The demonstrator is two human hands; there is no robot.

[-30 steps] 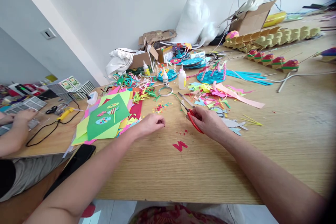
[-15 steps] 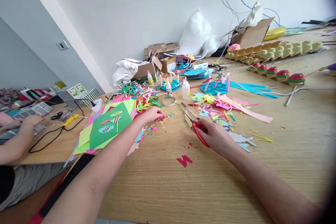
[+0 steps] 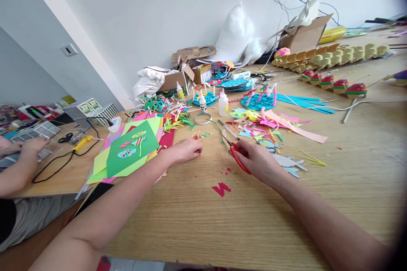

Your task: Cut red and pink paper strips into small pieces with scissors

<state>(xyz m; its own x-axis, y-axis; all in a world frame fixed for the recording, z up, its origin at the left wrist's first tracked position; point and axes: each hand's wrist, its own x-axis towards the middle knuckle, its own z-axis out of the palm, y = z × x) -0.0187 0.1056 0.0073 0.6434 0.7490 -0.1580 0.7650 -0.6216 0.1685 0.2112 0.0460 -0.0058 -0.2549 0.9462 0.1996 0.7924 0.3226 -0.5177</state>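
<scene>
My right hand (image 3: 254,159) is closed around red-handled scissors (image 3: 239,160), whose blades point up and left over the table. My left hand (image 3: 189,150) hovers at or just over the wood with its fingers drawn together; whatever is between the fingertips is hidden. Just beyond it lie tiny coloured paper dots (image 3: 201,135). Between and below my hands sits a zigzag red paper piece (image 3: 221,189), with small red scraps (image 3: 226,171) above it. At the left, a green sheet (image 3: 133,154) carries several paper fish.
Glue bottles (image 3: 223,103) and a roll of tape (image 3: 202,118) stand beyond my hands. Paper scraps (image 3: 254,120) and grey fish cutouts (image 3: 288,161) lie at right. Egg-carton strips (image 3: 337,61) line the back. A co-worker's hand (image 3: 36,144) is at far left, near a yellow glue gun (image 3: 83,142).
My left hand has moved from the coloured dots toward me and slightly right. My right hand keeps the scissors in nearly the same place. The view has shifted slightly.
</scene>
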